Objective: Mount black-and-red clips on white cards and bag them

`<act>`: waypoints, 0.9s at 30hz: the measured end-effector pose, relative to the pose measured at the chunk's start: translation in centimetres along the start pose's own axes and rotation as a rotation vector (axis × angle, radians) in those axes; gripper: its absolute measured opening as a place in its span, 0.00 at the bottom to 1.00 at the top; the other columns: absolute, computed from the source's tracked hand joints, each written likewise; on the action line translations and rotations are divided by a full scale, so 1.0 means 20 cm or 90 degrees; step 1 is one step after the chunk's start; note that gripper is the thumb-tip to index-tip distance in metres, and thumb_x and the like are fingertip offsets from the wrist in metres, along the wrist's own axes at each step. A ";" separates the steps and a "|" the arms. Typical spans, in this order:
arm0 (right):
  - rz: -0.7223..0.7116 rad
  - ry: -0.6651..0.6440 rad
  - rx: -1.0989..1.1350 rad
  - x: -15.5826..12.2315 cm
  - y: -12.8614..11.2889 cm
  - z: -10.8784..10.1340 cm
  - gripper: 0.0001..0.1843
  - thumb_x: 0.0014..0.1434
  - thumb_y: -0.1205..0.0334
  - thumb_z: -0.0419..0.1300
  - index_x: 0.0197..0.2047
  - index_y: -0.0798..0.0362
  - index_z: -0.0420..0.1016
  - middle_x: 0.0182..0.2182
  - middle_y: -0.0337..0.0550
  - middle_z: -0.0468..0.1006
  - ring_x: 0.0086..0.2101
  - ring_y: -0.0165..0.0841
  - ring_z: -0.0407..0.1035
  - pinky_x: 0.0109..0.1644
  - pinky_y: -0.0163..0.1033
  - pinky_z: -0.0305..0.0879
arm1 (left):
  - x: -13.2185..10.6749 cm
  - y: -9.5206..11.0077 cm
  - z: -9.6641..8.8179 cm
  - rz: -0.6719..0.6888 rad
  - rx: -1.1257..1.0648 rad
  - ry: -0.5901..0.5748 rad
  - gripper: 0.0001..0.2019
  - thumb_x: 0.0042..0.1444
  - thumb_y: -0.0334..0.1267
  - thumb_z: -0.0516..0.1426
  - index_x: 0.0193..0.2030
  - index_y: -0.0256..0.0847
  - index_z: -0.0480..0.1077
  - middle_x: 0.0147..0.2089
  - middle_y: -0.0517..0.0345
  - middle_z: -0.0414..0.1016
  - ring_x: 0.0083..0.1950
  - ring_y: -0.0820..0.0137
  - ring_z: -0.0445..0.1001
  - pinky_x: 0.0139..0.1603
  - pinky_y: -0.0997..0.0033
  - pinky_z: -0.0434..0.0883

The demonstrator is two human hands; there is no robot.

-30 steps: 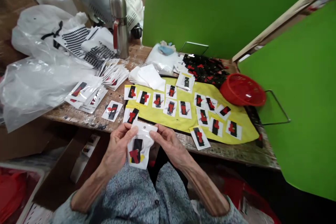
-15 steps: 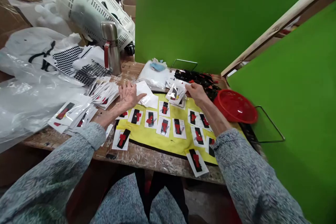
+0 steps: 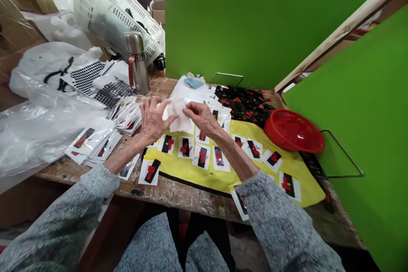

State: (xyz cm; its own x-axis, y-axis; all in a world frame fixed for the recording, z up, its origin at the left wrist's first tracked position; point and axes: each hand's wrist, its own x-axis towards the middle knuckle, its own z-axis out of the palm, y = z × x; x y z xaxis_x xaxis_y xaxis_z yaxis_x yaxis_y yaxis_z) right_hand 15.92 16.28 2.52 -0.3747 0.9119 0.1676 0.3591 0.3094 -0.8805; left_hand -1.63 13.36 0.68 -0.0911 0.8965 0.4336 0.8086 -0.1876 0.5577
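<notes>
Translucent plastic pouch [image 3: 177,115] is in the head view, held up between both hands, just above the far edge of the yellow cloth [image 3: 188,174]. Left hand [image 3: 153,119] and right hand [image 3: 200,118] come toward each other, and their fingers [image 3: 165,104] are closed in a pinch on the thin, soft sides of the pouch. This hold seems to keep it off the cards below. Whether something is inside the pouch, it is not possible to tell.

On the yellow cloth lie white cards [image 3: 202,156] with black and red pieces, set in loose rows with gaps, perhaps so each one stays visible. Left of the cloth, white packets [image 3: 126,117] overlap in a slippery fan, and further left are crinkled clear plastic bags [image 3: 41,136]. Beyond the cloth is a heap of black and red pieces [image 3: 244,104]. At the cloth's right side, a round red plastic basket [image 3: 293,131] rests on its edge. Left of the cloth's far end, a steel vacuum flask [image 3: 137,63] stands upright before a tilted, perforated white crate [image 3: 114,17]. Under the cloth, the wooden table [image 3: 178,197] is rough and paint-stained.
</notes>
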 end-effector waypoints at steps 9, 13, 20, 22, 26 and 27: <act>0.142 0.005 0.245 -0.57 -0.18 0.16 0.15 0.58 0.50 0.61 0.42 0.52 0.69 0.34 0.38 0.70 0.34 0.29 0.65 0.38 0.36 0.62 | -0.43 0.11 -0.32 -0.378 -0.715 -0.362 0.23 0.48 0.49 0.65 0.47 0.36 0.73 0.38 0.52 0.78 0.33 0.68 0.74 0.33 0.69 0.70; 0.184 -0.151 0.205 -0.73 -0.18 0.13 0.13 0.59 0.52 0.60 0.42 0.52 0.72 0.33 0.39 0.72 0.34 0.30 0.65 0.39 0.37 0.61 | -0.61 0.07 -0.38 -0.288 -0.572 -0.558 0.17 0.53 0.49 0.60 0.40 0.35 0.74 0.33 0.56 0.76 0.30 0.71 0.71 0.28 0.74 0.65; 0.200 -0.191 0.103 -0.87 -0.23 0.18 0.12 0.61 0.57 0.56 0.28 0.53 0.69 0.24 0.35 0.67 0.27 0.27 0.59 0.30 0.33 0.55 | -0.79 0.12 -0.45 -0.039 -0.134 -0.195 0.08 0.53 0.40 0.60 0.38 0.39 0.72 0.39 0.53 0.74 0.43 0.63 0.71 0.46 0.61 0.69; 0.190 -0.143 0.092 -0.91 -0.25 0.22 0.12 0.61 0.57 0.57 0.27 0.53 0.67 0.24 0.35 0.68 0.27 0.27 0.60 0.31 0.33 0.56 | -0.84 0.17 -0.46 -0.070 -0.135 -0.128 0.05 0.56 0.38 0.58 0.33 0.39 0.70 0.32 0.57 0.71 0.36 0.67 0.70 0.40 0.66 0.69; 0.133 -0.113 0.060 -0.97 -0.29 0.31 0.12 0.62 0.58 0.57 0.27 0.52 0.67 0.23 0.35 0.69 0.26 0.28 0.62 0.33 0.35 0.57 | -0.93 0.22 -0.44 -0.202 -0.366 -0.302 0.11 0.59 0.44 0.58 0.30 0.40 0.67 0.25 0.64 0.66 0.25 0.76 0.63 0.26 0.75 0.63; 0.115 -0.106 0.048 -0.98 -0.29 0.33 0.12 0.62 0.59 0.57 0.27 0.52 0.67 0.23 0.35 0.70 0.27 0.28 0.63 0.34 0.35 0.57 | -0.94 0.21 -0.44 -0.235 -0.405 -0.314 0.12 0.58 0.46 0.58 0.30 0.40 0.67 0.25 0.64 0.66 0.25 0.76 0.64 0.27 0.75 0.63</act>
State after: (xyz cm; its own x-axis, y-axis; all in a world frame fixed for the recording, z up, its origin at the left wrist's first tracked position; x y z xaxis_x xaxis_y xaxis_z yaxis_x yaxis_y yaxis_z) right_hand 15.54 -5.21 1.50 -0.4477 0.8918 -0.0658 0.3711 0.1183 -0.9210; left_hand -1.56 -7.82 1.02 0.0977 0.9874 -0.1241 0.2872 0.0914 0.9535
